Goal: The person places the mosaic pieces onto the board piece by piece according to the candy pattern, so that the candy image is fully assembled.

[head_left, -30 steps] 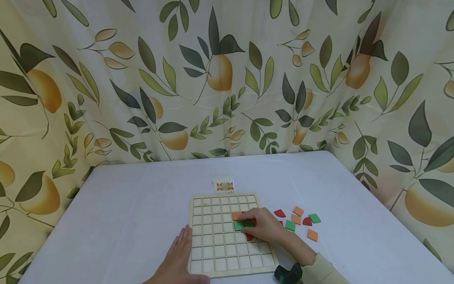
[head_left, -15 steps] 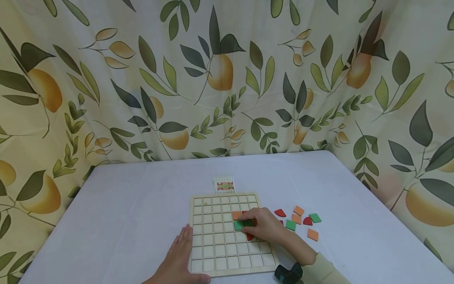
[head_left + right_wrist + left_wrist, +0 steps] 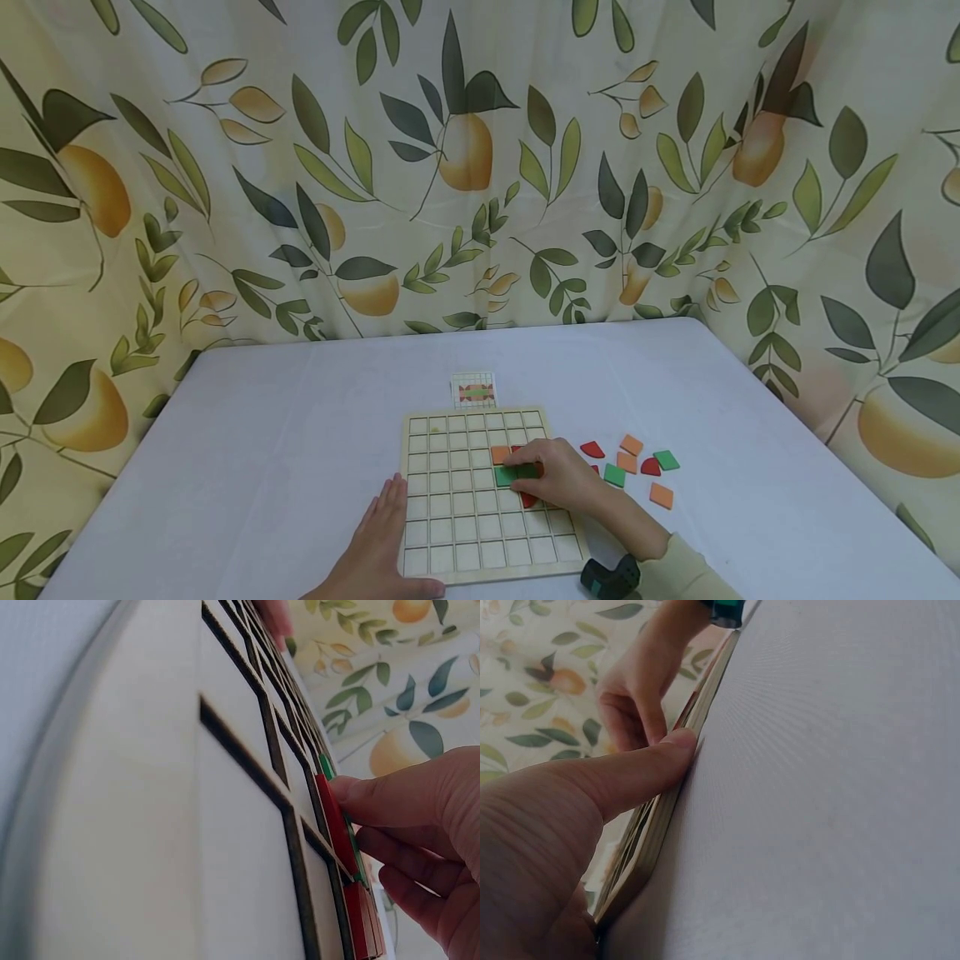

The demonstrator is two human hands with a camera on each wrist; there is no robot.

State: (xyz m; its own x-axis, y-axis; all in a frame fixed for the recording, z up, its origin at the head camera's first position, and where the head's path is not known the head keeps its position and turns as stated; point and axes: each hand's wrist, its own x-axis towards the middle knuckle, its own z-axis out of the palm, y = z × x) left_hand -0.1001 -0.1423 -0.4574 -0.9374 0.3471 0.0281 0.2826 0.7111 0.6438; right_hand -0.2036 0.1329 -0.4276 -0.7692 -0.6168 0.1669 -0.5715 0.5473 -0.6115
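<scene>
A pale wooden grid board (image 3: 465,530) lies on the table. My left hand (image 3: 378,537) rests against its near left corner, fingers straight along the left side; in the left wrist view the thumb (image 3: 649,769) presses the near edge. My right hand (image 3: 562,477) is over the board's right half, thumb and index finger pinching a green square tile (image 3: 528,472) set in the grid. Left of that tile are another green tile (image 3: 504,477) and an orange square tile (image 3: 500,455). A red tile (image 3: 528,500) shows below the thumb; the hand partly hides other red pieces.
Several loose red, orange and green tiles (image 3: 627,462) lie on the table right of the board. A small card (image 3: 474,391) with a coloured grid pattern lies beyond the far edge. A patterned curtain (image 3: 480,250) hangs behind the table.
</scene>
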